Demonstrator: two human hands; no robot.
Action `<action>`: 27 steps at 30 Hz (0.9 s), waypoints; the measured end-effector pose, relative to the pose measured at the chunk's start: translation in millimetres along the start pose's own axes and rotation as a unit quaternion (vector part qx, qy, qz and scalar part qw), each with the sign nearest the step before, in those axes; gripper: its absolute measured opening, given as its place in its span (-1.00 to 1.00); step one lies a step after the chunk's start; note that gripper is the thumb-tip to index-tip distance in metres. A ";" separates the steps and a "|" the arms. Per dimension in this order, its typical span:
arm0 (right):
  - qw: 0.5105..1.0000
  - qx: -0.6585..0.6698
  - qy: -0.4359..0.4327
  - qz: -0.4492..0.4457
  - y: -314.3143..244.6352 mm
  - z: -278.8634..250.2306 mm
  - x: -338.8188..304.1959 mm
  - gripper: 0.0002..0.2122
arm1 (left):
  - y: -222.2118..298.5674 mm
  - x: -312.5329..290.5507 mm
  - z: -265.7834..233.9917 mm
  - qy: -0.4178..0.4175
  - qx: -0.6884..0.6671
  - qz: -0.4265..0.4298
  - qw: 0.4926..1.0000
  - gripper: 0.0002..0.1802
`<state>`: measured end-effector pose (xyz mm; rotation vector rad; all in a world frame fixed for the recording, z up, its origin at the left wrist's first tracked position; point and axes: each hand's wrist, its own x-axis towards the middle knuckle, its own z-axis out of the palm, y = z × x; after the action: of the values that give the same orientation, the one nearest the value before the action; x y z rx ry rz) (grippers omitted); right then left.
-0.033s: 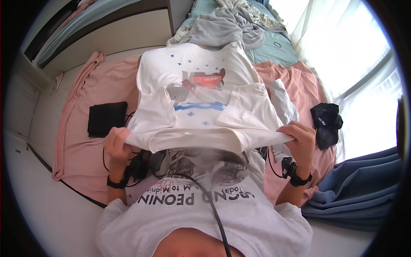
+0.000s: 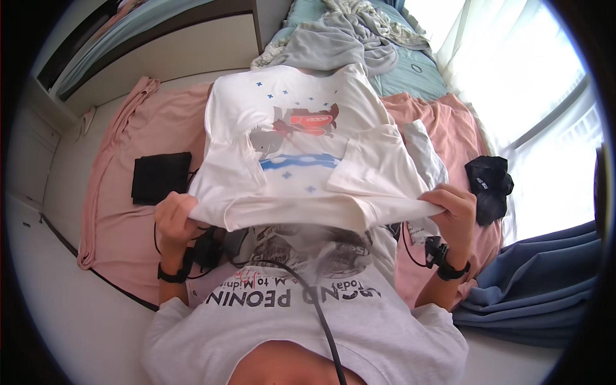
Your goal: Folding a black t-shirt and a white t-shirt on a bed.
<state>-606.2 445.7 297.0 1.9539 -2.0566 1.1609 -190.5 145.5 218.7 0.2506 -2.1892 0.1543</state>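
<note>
A white T-shirt lies front up before me, with a grey and red picture, a blue band and small blue crosses on it. Two white flaps, perhaps its sleeves, are turned inward over the print. My left hand is closed on the shirt's near left corner. At the opposite near corner, my right hand grips the fabric between thumb and fingers. Between them the near edge is drawn taut and raised in front of my chest. How the fabric lies inside each grip is hidden by the fingers.
The shirt rests over a pink cloth. To its left lies a folded black cloth item; a black bundle sits at the right. Beyond are a grey blanket and a teal bed cover. A black cable hangs down my front.
My right hand has shifted very slightly to the right, stretching the near edge a little more. A bit more of the print shows between the flaps.
</note>
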 end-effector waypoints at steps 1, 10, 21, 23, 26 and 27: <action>1.000 0.018 -0.014 -0.008 -3.6 -9.8 -1.2 -0.78 | 3.7 8.8 -8.3 -0.030 -0.020 0.008 0.999 -0.74; 0.918 0.156 -0.329 -0.158 -51.3 -117.3 -27.5 -0.77 | 12.2 41.9 -157.1 -0.462 -0.393 0.063 0.793 -0.62; 0.958 0.006 -0.274 0.084 -10.8 -38.8 59.8 -0.77 | -48.8 96.1 -36.1 -0.427 -0.345 -0.201 0.811 -0.71; 0.970 0.015 -0.234 0.068 51.8 1.4 73.9 -0.73 | -76.6 96.6 27.5 -0.382 -0.347 -0.278 0.811 -0.84; 0.973 0.000 -0.218 0.080 113.3 46.7 109.6 -0.70 | -125.2 84.7 104.3 -0.416 -0.227 -0.302 0.827 -0.81; 0.973 0.007 -0.213 0.084 123.7 58.1 120.1 -0.70 | -135.5 76.9 121.6 -0.415 -0.225 -0.305 0.827 -0.81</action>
<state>-712.7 302.1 263.0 2.2313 -2.4637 0.8317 -298.1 -20.2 212.0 0.8499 -2.7532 -0.9988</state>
